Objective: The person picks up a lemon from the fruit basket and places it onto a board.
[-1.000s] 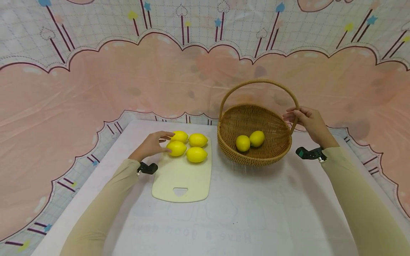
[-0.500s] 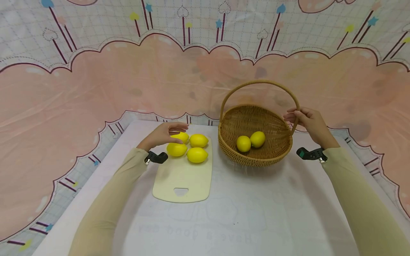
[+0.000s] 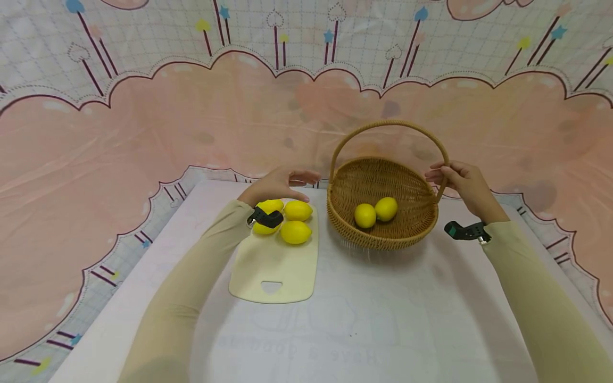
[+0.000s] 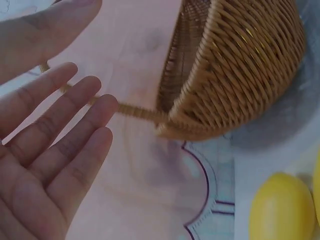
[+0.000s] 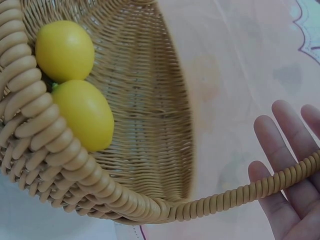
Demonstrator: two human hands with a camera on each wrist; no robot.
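Observation:
My left hand [image 3: 275, 186] hovers above the far end of a cream cutting board [image 3: 275, 268], fingers and thumb spread and holding nothing. Several yellow lemons [image 3: 296, 232] lie grouped on that board, partly hidden by my wrist strap and hand. To their right stands a round wicker basket [image 3: 345, 226] with a tall arched handle [image 3: 389, 123]; it leans, its opening toward me. Inside it rest two lemons [image 5: 82, 115] side by side. The right hand [image 3: 462, 178] holds the right side of the handle, its fairly straight fingers behind it in the right wrist view.
A white-covered table [image 3: 392, 314] carries the board and basket. Behind it hangs a pink patterned cloth [image 3: 239, 122] close to the basket. Each wrist wears a black strap [image 3: 466, 230].
My left hand has moved from beside the left lemons up and right, past them toward the basket, with nothing in it. The right hand, basket and lemons have stayed put.

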